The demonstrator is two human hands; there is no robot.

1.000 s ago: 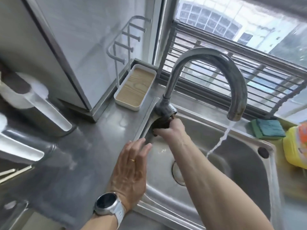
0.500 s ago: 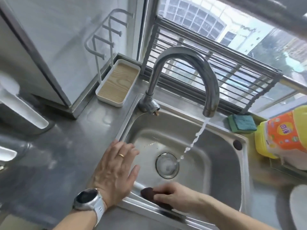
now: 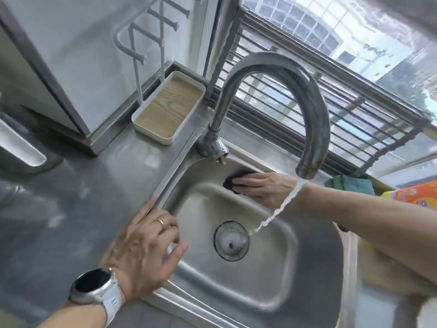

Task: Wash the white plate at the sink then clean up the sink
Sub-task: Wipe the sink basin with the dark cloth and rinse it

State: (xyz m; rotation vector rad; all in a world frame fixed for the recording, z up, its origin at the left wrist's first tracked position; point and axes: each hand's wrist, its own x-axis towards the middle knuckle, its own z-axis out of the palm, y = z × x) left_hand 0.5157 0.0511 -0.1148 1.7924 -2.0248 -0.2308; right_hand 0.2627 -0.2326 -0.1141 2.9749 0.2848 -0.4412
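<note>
Stainless counter beneath a barred window. The right hand (image 3: pixel 264 187) presses a dark scrubber (image 3: pixel 233 182), moved from the near rim to the sink's (image 3: pixel 314 268) far wall: sink-cleaning continues. Left hand (image 3: pixel 144 245) stays flat, open. Plate's white edge (image 3: pixel 429 314) shows bottom right.

both forearms are bare, no sleeves showing; the left hand (image 3: pixel 144 247) wears a gold ring (image 3: pixel 160 222) and, at the wrist, a round black-faced watch (image 3: pixel 93 284) on a white strap
</note>
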